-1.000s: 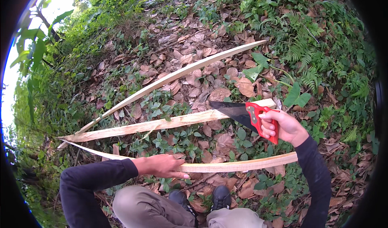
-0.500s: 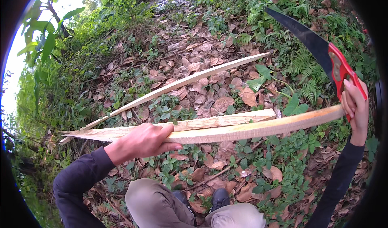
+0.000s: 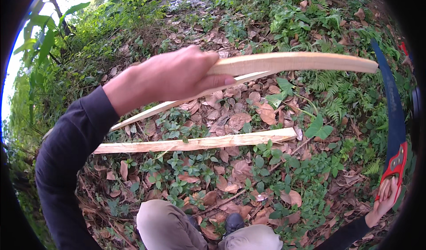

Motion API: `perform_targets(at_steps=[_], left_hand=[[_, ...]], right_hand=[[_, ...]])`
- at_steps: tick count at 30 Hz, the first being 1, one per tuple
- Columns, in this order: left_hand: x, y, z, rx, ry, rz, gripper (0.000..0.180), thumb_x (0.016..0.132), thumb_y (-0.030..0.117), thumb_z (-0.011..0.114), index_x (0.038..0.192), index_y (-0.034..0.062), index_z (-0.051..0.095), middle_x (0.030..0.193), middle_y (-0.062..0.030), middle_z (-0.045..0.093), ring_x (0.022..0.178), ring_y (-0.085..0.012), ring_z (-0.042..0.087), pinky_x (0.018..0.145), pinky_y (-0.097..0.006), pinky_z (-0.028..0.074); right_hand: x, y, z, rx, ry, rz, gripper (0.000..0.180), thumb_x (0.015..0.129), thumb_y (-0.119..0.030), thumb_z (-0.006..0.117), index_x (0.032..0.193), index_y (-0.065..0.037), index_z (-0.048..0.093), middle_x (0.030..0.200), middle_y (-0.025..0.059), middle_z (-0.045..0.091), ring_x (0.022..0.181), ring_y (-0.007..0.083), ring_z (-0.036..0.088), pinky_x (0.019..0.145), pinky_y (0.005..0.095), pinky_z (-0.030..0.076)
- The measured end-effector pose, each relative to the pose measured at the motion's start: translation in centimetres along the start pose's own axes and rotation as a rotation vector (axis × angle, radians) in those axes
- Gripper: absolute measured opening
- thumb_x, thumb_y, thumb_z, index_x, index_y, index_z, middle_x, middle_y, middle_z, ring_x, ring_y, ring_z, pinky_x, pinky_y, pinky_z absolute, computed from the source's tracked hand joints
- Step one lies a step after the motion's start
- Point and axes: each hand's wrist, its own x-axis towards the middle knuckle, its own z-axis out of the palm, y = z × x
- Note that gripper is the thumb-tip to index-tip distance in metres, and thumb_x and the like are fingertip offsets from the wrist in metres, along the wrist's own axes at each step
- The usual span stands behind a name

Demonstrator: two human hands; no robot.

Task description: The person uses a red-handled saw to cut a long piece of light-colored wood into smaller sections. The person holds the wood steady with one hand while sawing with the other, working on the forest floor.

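Observation:
My left hand [image 3: 177,74] is closed round a pale wooden strip [image 3: 293,62], raised above the ground and reaching out to the right. The strip's left part is hidden behind my hand and forearm. Far to the right, my right hand [image 3: 387,192] grips the red handle of a pruning saw [image 3: 395,112]. Its long dark curved blade points up and away, with the tip near the strip's right end. Beneath the held strip lies a second, thinner strip [image 3: 151,112], partly covered by my hand. A third, rough-faced strip [image 3: 199,143] rests on low plants nearer to me.
Dry brown leaves [image 3: 239,170] and low green plants cover the ground. A thin twig [image 3: 226,200] lies in front of my knees [image 3: 162,225]. Ferns [image 3: 333,103] grow at the right, and a leafy bush [image 3: 44,41] stands at the far left.
My left hand has lifted the strip up and away from me, off the rough strip. My right hand has let go of the strip's end and moved down and right with the saw.

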Motion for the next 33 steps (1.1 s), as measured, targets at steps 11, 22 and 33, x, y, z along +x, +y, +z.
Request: perform_targets(at_steps=[11, 22, 33], left_hand=[[16.7, -6.9, 2.3, 0.276, 0.256, 0.098, 0.064, 0.103, 0.058, 0.04, 0.091, 0.0009, 0.067, 0.059, -0.0083, 0.057, 0.048, -0.0188, 0.059, 0.052, -0.037, 0.054], [17.2, -16.4, 31.5, 0.253, 0.145, -0.128, 0.049, 0.087, 0.018, 0.068, 0.128, 0.0001, 0.048, 0.108, -0.0171, 0.064, 0.101, -0.0308, 0.067, 0.081, -0.04, 0.056], [-11.5, -27.5, 34.9, 0.347, 0.043, -0.595, 0.045, 0.098, 0.045, 0.055, 0.111, 0.0023, 0.059, 0.109, -0.0135, 0.06, 0.099, -0.0293, 0.063, 0.081, -0.044, 0.051]], right_hand=[[-25.7, 9.1, 1.7, -0.425, -0.127, 0.072, 0.016, 0.084, -0.008, 0.071, 0.087, 0.002, 0.058, 0.067, 0.0088, 0.06, 0.058, 0.0163, 0.058, 0.046, 0.0302, 0.042], [-35.2, 15.8, 7.0, -0.182, -0.564, 0.586, 0.024, 0.076, -0.005, 0.07, 0.064, -0.003, 0.05, 0.054, 0.005, 0.055, 0.044, 0.0105, 0.049, 0.046, 0.0274, 0.042], [-35.3, 16.5, 9.5, -0.054, -0.563, 0.59, 0.022, 0.07, -0.002, 0.072, 0.061, -0.002, 0.053, 0.056, 0.0057, 0.058, 0.05, 0.0135, 0.057, 0.057, 0.0302, 0.05]])
